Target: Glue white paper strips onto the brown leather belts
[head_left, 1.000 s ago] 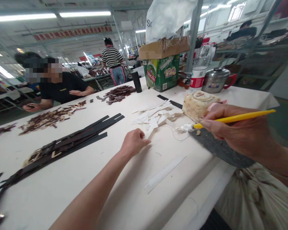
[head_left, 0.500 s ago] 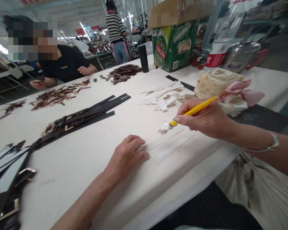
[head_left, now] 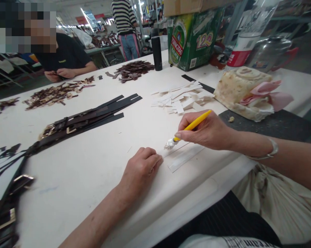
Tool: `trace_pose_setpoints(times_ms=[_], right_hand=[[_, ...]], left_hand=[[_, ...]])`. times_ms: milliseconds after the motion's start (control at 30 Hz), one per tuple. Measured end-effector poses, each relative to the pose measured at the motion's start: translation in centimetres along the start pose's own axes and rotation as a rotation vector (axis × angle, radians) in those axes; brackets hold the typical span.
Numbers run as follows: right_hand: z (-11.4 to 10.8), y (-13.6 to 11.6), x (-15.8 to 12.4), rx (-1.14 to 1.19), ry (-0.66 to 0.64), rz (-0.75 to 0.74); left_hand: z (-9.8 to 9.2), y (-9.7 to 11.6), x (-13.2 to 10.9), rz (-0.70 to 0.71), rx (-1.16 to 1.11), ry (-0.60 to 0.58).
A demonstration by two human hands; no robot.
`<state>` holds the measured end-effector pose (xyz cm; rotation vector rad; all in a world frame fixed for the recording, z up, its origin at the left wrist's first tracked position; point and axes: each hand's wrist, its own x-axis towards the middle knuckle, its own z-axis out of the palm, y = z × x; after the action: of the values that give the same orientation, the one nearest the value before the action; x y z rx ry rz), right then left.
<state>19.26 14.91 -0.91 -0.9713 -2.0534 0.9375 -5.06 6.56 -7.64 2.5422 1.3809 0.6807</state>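
Note:
My right hand (head_left: pixel 206 131) grips a yellow-handled brush (head_left: pixel 190 128) whose glue-caked white tip touches the near end of a white strip (head_left: pixel 186 157) lying on the white table (head_left: pixel 98 165). My left hand (head_left: pixel 142 168) rests on the table with its fingers curled, the fingertips pressing down the left end of a second thin white strip just beside the brush tip. A silver bracelet circles my right wrist.
A pile of white strips (head_left: pixel 180 98) lies behind my hands. Dark belts (head_left: pixel 85 120) stretch across the left. A glue-crusted pot with pink cloth (head_left: pixel 242 93) sits on a dark mat (head_left: pixel 274 125). A green carton (head_left: pixel 190 39), a black bottle (head_left: pixel 157 53) and a seated person in black (head_left: pixel 64 58) are further back.
The brush came down from beside the glue pot to the strip at the table's near edge. My left hand drew back from the strip pile and now holds down a strip.

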Motion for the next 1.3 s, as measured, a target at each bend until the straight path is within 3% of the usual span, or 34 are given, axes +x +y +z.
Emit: trace_pose_setpoints(times_ms=[167, 267, 500, 633, 733, 833, 967, 1067, 1167, 1300], right_hand=[[2.1, 0.5, 0.8, 0.056, -0.091, -0.032], [1.6, 0.6, 1.0, 0.023, -0.137, -0.040], [-4.3, 2.5, 0.3, -0.279, -0.124, -0.029], [-7.3, 3.0, 0.0, -0.435, -0.050, -0.001], [-8.9, 2.0, -0.3, -0.405, 0.143, -0.014], [-9.7, 0.8, -0.6, -0.312, 0.358, -0.044], [-9.8, 0.4, -0.8, -0.216, 0.480, -0.073], [-9.9, 0.5, -1.2, -0.200, 0.499, -0.063], [-10.4, 0.5, -1.9, -0.264, 0.514, -0.058], [-11.4, 0.4, -2.8, -0.282, 0.527, -0.063]], left_hand=[[0.1, 0.1, -0.1, 0.016, 0.016, 0.032], [0.2, -0.1, -0.1, 0.021, 0.015, 0.055], [0.1, -0.1, 0.0, 0.010, 0.013, 0.051], [-1.6, 0.3, 1.1, -0.120, -0.080, -0.104], [-2.9, 0.5, 4.0, -0.259, -0.097, -0.186], [-2.3, 0.6, 9.2, -0.350, 0.038, -0.121], [1.4, 0.5, 17.3, -0.503, 0.121, -0.102], [4.3, 0.0, 21.5, -0.583, 0.117, -0.084], [5.2, -0.8, 22.8, -0.616, 0.084, -0.084], [3.3, -2.0, 19.7, -0.578, 0.001, -0.135]])
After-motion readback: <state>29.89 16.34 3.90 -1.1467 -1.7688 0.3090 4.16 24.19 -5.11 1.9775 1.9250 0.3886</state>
